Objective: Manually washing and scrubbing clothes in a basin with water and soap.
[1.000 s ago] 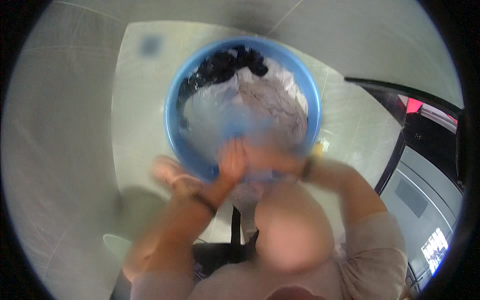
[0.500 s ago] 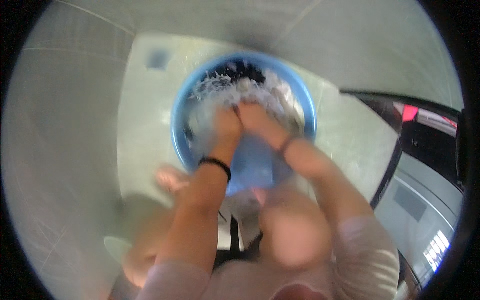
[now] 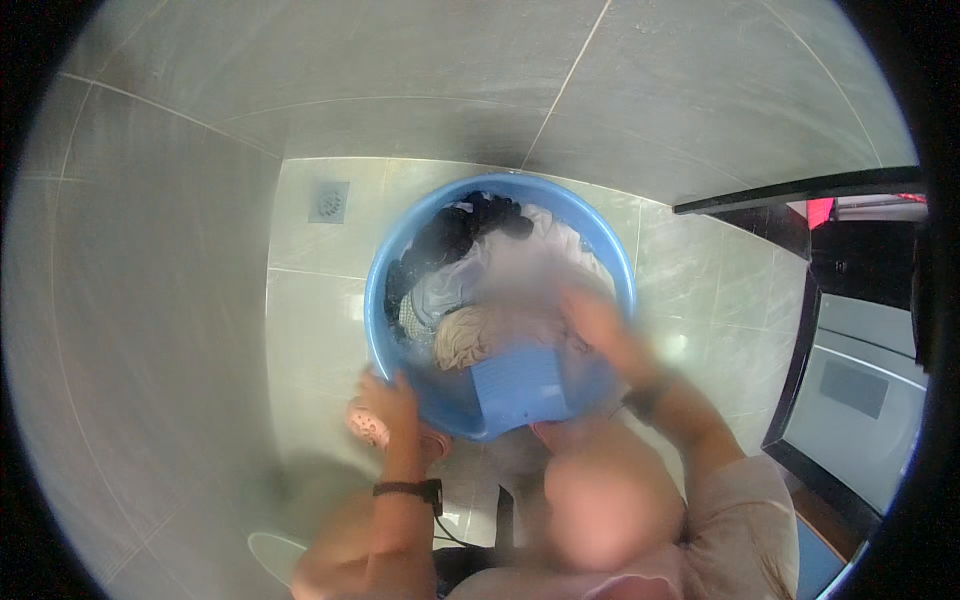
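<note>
Left hand [image 3: 388,398] curls its grip on the round basin [image 3: 375,310]; blurred right hand [image 3: 594,314] nears crumpled cloth [image 3: 462,340], its grip unclear.

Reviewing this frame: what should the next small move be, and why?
I'd suggest the right hand draw the beige cloth onto the blue washboard: the cloth lies by the board's upper edge, and much of the board's face is uncovered. The left hand is at the blue tub's rim, so it could probably steady it.

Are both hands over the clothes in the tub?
No, the left hand is at the near-left rim of the blue plastic tub, away from the clothes.
</note>
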`<state>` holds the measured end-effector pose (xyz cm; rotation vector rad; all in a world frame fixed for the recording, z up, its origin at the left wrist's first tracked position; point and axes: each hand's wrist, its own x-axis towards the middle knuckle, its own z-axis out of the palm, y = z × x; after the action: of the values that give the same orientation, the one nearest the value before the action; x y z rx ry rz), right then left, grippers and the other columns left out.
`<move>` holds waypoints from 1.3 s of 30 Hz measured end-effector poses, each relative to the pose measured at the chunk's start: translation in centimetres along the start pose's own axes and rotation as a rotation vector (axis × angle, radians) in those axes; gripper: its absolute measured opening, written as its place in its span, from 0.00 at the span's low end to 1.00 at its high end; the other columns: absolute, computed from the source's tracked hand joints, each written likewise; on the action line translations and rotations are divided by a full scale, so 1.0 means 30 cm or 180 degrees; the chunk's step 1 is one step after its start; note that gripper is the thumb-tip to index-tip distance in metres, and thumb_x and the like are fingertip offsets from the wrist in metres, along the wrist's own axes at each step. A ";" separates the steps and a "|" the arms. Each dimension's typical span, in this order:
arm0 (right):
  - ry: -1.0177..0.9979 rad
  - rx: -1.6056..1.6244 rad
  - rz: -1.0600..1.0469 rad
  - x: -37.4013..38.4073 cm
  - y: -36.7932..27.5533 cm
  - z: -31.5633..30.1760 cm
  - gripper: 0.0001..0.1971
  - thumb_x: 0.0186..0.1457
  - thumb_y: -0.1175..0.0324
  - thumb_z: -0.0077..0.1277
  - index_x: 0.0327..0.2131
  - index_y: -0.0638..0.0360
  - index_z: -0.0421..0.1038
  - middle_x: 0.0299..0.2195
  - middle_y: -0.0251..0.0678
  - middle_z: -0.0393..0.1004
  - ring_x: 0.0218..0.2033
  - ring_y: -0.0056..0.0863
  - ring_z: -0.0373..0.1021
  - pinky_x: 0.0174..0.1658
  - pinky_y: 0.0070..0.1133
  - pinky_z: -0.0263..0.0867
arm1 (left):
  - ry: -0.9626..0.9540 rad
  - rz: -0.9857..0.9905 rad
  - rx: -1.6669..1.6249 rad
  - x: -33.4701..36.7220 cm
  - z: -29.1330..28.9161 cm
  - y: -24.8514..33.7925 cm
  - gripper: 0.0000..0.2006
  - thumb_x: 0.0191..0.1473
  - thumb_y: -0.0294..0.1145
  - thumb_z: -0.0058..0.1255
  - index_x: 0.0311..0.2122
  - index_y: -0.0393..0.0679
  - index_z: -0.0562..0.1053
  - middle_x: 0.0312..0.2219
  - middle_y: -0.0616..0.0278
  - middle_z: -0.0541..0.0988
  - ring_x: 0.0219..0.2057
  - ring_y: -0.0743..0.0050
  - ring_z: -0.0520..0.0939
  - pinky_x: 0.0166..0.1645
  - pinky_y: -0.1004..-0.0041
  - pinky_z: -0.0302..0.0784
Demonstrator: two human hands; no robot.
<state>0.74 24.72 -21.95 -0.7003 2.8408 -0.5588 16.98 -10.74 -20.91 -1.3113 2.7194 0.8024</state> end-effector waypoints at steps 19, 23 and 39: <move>0.0693 -0.0409 0.1961 0.083 0.209 -0.213 0.16 0.56 0.63 0.48 0.46 0.55 0.58 0.27 0.50 0.75 0.29 0.52 0.72 0.32 0.41 0.66 | -0.0145 -0.0685 -0.2233 0.016 0.125 0.125 0.12 0.48 0.19 0.47 0.40 0.34 0.71 0.29 0.63 0.76 0.31 0.72 0.75 0.39 0.70 0.70; 0.0506 -0.0570 0.2085 0.070 0.209 -0.231 0.17 0.56 0.63 0.48 0.46 0.56 0.57 0.32 0.50 0.74 0.31 0.51 0.72 0.33 0.41 0.67 | 0.0251 -0.0066 -0.1468 -0.017 0.101 0.158 0.10 0.47 0.19 0.49 0.38 0.34 0.70 0.30 0.52 0.77 0.31 0.59 0.79 0.40 0.66 0.71; -0.0670 0.0173 -0.0254 -0.443 0.007 -0.406 0.23 0.51 0.63 0.51 0.52 0.56 0.66 0.48 0.49 0.71 0.48 0.47 0.68 0.51 0.38 0.64 | -0.0281 0.0238 -0.0107 -0.136 -0.508 0.010 0.28 0.49 0.45 0.54 0.53 0.41 0.66 0.52 0.34 0.67 0.54 0.40 0.68 0.58 0.55 0.65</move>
<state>9.36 35.08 -9.97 -0.8140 2.6040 -0.5376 22.46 -14.55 -6.62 -1.1567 2.7116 0.8934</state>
